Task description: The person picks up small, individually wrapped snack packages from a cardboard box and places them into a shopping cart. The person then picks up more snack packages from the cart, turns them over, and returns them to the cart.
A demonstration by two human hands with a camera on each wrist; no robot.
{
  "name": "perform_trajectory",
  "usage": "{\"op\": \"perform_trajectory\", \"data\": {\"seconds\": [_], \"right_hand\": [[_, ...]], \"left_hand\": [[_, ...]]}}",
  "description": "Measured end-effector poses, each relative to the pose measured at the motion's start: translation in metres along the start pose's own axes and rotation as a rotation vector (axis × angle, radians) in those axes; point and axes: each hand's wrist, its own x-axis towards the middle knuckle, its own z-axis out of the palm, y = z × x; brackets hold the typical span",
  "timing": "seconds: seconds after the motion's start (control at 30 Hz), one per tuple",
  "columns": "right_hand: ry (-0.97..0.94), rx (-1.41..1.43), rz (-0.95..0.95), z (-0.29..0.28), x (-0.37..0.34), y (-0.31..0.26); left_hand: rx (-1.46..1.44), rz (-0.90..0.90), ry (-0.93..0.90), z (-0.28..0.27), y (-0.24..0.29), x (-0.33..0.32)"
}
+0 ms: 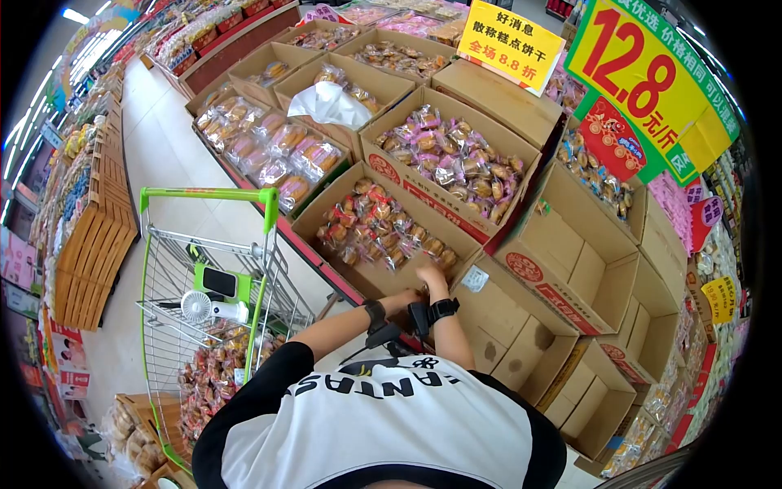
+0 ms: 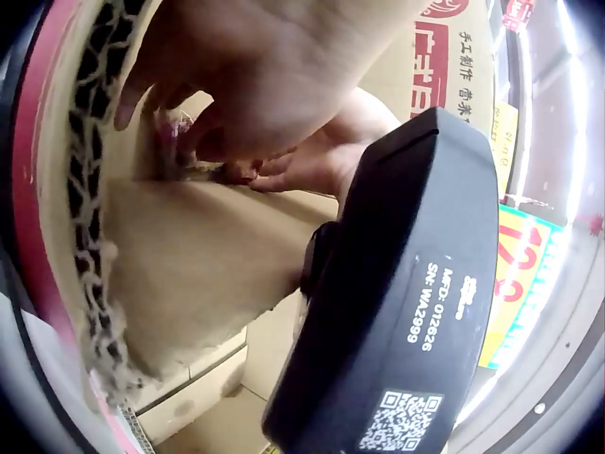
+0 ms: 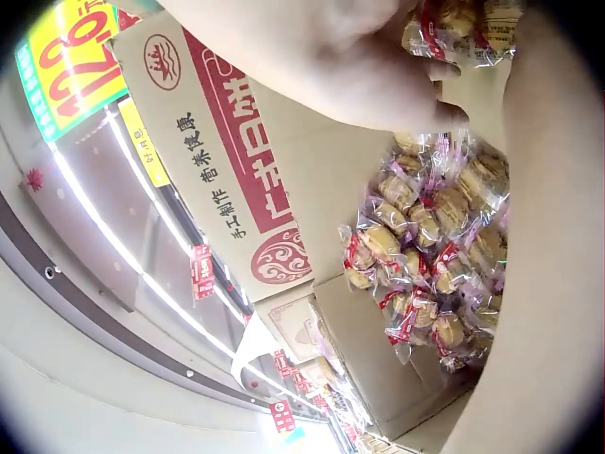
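Observation:
Both hands are inside a cardboard box (image 1: 383, 281) of plastic-wrapped pastries (image 1: 379, 216), near its front corner. My left hand (image 2: 274, 76) reaches in over the box edge, its curled fingers gripping a wrapped pastry (image 2: 173, 137) with pinkish-red print. Close beside it is my right hand (image 1: 432, 277), fingers bent around a wrapped pastry (image 3: 460, 28); part of the grip is hidden. In the right wrist view, more wrapped pastries (image 3: 425, 246) lie loosely heaped below the right hand.
At left stands a green-handled shopping cart (image 1: 208, 196) carrying bagged goods, a phone (image 1: 220, 283) and a small fan (image 1: 195, 306). More pastry boxes (image 1: 456, 163) lie beyond. Cardboard boxes (image 1: 509, 326) with bare bottoms stand at right, under a large price sign (image 1: 643, 81).

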Motion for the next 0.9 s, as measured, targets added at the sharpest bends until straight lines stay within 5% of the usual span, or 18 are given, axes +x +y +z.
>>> {"op": "perform_trajectory", "data": {"seconds": [0.2, 0.27, 0.4, 0.9], "right_hand": [[0.017, 0.007, -0.147, 0.001, -0.001, 0.003], [-0.013, -0.026, -0.073, -0.004, -0.007, -0.004], [0.094, -0.080, -0.137, -0.014, -0.017, -0.016], [-0.109, -0.132, 0.054, -0.008, -0.001, -0.013]], "left_hand": [[-0.130, -0.076, -0.028, -0.004, 0.043, -0.008], [-0.364, -0.423, 0.133, 0.000, 0.057, -0.006], [-0.373, -0.428, 0.145, -0.001, 0.066, -0.008], [-0.434, -0.411, 0.185, 0.001, 0.064, -0.008]]}}
